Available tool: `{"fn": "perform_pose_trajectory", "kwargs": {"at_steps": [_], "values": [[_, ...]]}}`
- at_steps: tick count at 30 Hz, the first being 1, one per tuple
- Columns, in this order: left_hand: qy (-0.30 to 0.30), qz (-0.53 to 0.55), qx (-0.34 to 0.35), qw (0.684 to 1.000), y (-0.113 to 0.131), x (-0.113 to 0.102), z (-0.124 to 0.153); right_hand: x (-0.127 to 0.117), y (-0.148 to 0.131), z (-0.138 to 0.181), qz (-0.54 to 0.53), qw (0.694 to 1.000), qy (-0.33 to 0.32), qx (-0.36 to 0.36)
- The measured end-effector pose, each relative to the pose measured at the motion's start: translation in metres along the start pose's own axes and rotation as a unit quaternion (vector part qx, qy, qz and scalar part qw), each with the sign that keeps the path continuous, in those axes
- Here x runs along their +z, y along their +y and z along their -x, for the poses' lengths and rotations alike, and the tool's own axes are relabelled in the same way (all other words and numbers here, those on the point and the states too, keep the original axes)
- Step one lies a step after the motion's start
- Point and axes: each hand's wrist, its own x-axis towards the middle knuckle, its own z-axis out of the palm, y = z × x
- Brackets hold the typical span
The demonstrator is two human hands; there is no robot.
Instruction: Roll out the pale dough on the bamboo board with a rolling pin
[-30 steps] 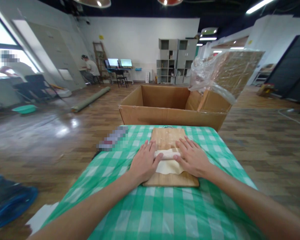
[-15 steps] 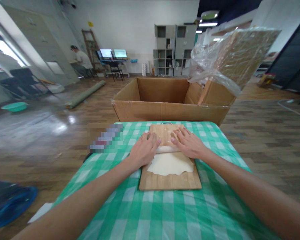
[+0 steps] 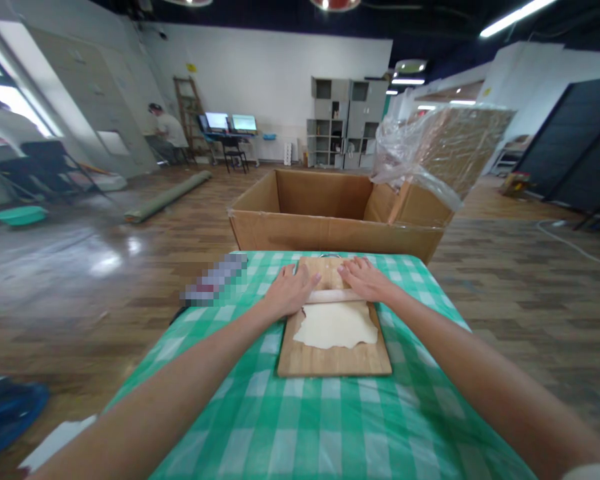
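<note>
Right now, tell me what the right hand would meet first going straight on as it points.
Likely the far part of the wooden board, ahead of the right hand; depth is unclear.

No lettering can be read: the two lit monitors [image 3: 217, 121] far beyond the fingers [image 3: 303, 278] and the yellow wall patch [image 3: 191, 67] higher up are too small, and the item [image 3: 216, 279] on the desk [image 3: 290, 420] left of the fingers is pixelated
</note>
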Motion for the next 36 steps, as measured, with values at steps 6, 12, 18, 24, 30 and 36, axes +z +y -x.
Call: {"fn": "perform_pose_trajectory", "kwargs": {"at_steps": [6, 12, 18, 24, 30, 36], "values": [[0.016, 0.028, -0.018, 0.999, -0.007, 0.013, -0.009, 0.003, 0.006, -0.009, -0.008, 1.000, 0.024, 0.007], [0.034, 0.040, -0.047, 0.998, -0.013, 0.014, -0.022, 0.008, 0.012, -0.019, -0.013, 0.999, 0.040, 0.013], [0.042, 0.053, -0.046, 0.997, -0.017, 0.020, -0.028, 0.008, 0.013, -0.020, -0.022, 0.998, 0.056, 0.023], [0.053, 0.074, -0.046, 0.995, -0.010, 0.013, -0.020, -0.001, 0.006, -0.015, -0.025, 0.998, 0.056, 0.021], [0.087, 0.124, -0.087, 0.985, 0.014, -0.005, 0.005, -0.013, -0.011, 0.002, -0.040, 0.995, 0.078, 0.050], [0.114, 0.116, -0.078, 0.984, 0.037, -0.013, 0.037, -0.019, -0.036, 0.040, -0.063, 0.994, 0.072, 0.059]]}}
